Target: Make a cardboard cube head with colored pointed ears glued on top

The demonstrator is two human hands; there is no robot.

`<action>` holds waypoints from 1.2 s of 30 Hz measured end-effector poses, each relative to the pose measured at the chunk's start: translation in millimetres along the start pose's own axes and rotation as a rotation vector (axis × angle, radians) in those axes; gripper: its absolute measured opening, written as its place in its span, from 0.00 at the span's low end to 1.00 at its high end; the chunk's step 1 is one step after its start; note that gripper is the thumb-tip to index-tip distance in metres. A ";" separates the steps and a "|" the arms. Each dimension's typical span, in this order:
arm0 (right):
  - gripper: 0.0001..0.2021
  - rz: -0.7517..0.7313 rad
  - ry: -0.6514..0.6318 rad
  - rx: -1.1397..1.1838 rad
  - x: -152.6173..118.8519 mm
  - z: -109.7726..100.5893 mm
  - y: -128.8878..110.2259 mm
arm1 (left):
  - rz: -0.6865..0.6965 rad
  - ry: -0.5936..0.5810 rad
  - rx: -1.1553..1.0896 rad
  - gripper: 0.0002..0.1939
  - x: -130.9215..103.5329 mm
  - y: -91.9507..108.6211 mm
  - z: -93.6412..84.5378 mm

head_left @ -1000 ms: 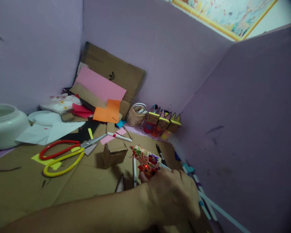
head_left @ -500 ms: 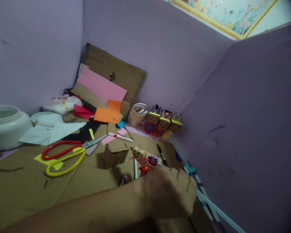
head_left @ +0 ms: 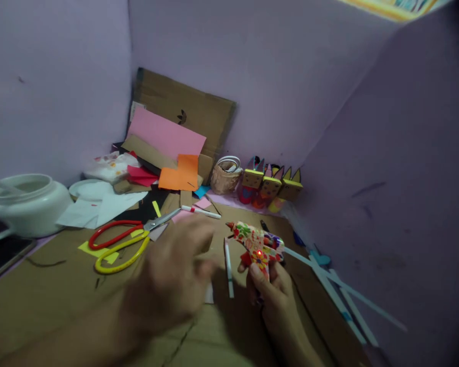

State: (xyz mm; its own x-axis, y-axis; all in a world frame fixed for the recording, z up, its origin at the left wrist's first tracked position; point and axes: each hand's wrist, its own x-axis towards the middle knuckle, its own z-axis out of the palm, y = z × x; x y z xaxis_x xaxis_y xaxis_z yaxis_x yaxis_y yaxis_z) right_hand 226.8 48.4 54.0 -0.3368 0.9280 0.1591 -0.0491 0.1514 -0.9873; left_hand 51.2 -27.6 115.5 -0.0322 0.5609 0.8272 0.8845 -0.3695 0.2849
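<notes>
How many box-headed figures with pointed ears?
3, in a row beyond the hot-glue gun: the left figure beside the brown textured pot, the middle figure, and the right figure. Others could be hidden behind them.

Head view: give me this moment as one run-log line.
right hand: gripping floral glue gun, red light lit | left hand: blurred, grip unclear | scissors: lying on cardboard | white pot: far left
</notes>
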 end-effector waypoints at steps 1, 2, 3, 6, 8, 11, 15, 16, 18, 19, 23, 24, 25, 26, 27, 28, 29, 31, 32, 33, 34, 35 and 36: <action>0.17 0.016 0.001 0.013 -0.2 1.8 1.5 | -0.183 -0.032 0.050 0.22 -5.5 -16.3 -4.5; 0.18 0.035 -0.001 0.018 -0.2 3.5 2.2 | -0.345 -0.123 0.065 0.25 -10.3 -31.4 -6.9; 0.18 0.054 -0.003 0.015 -0.1 5.1 2.1 | -0.464 -0.248 0.032 0.27 -14.2 -44.3 -7.4; 0.18 0.091 -0.017 -0.038 0.2 9.7 -1.5 | -0.585 -0.494 -0.099 0.35 -20.7 -65.5 -1.1; 0.18 0.101 -0.035 -0.066 0.1 12.7 -5.0 | -0.612 -0.522 -0.153 0.38 -21.1 -67.4 5.6; 0.20 0.115 -0.099 -0.078 -1.2 17.1 -8.7 | -0.644 -0.492 -0.211 0.35 -18.7 -63.7 12.8; 0.20 0.131 -0.162 -0.158 -4.1 20.9 -9.8 | -0.673 -0.458 -0.237 0.33 -17.0 -59.7 14.1; 0.19 0.129 -0.159 -0.174 -4.8 21.4 -9.8 | -0.681 -0.453 -0.233 0.34 -17.1 -59.2 13.6; 0.18 0.127 -0.151 -0.186 -5.7 22.2 -9.7 | -0.686 -0.429 -0.204 0.34 -17.9 -58.4 13.0; 0.18 0.130 -0.147 -0.186 -6.0 22.5 -9.6 | -0.681 -0.411 -0.184 0.34 -18.6 -58.2 13.0; 0.16 0.136 -0.129 -0.179 -6.3 23.8 -9.5 | -0.644 -0.395 -0.165 0.33 -22.4 -58.4 14.9; 0.15 0.130 -0.127 -0.180 -6.4 24.1 -9.4 | -0.636 -0.397 -0.162 0.33 -23.4 -58.5 15.4; 0.15 0.124 -0.127 -0.184 -6.4 24.2 -9.3 | -0.628 -0.400 -0.155 0.34 -24.2 -58.7 15.8; 0.14 0.119 -0.130 -0.190 -6.4 24.4 -9.2 | -0.623 -0.400 -0.146 0.34 -25.0 -59.0 16.1; 0.14 0.114 -0.132 -0.196 -6.5 24.4 -9.1 | -0.617 -0.401 -0.138 0.34 -25.5 -59.3 16.2; 0.14 0.109 -0.134 -0.203 -6.6 24.4 -9.1 | -0.610 -0.404 -0.133 0.35 -26.0 -59.6 16.3; 0.13 0.104 -0.132 -0.208 -6.8 24.4 -9.2 | -0.605 -0.406 -0.132 0.35 -26.3 -59.9 16.4; 0.13 0.099 -0.136 -0.212 -7.1 24.5 -9.6 | -0.592 -0.400 -0.129 0.35 -26.6 -60.5 16.4; 0.14 0.098 -0.139 -0.211 -7.3 24.5 -9.9 | -0.583 -0.395 -0.127 0.35 -26.6 -60.7 16.5; 0.14 0.099 -0.143 -0.209 -7.5 24.6 -10.3 | -0.573 -0.387 -0.123 0.35 -26.6 -60.9 16.6; 0.14 0.100 -0.147 -0.207 -7.6 24.7 -10.7 | -0.563 -0.377 -0.118 0.34 -26.6 -60.9 16.7; 0.14 0.101 -0.149 -0.207 -7.7 24.9 -11.2 | -0.552 -0.370 -0.113 0.34 -26.5 -61.0 16.8; 0.15 0.101 -0.149 -0.211 -7.8 25.0 -11.6 | -0.542 -0.363 -0.107 0.34 -26.5 -60.9 16.9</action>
State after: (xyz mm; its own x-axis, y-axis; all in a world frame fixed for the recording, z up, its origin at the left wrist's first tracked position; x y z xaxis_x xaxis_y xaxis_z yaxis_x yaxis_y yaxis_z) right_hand 206.5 30.9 64.0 -0.4650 0.8843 0.0420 0.1831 0.1424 -0.9727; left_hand 6.1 -7.4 68.0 -0.2843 0.8954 0.3428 0.7354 -0.0257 0.6771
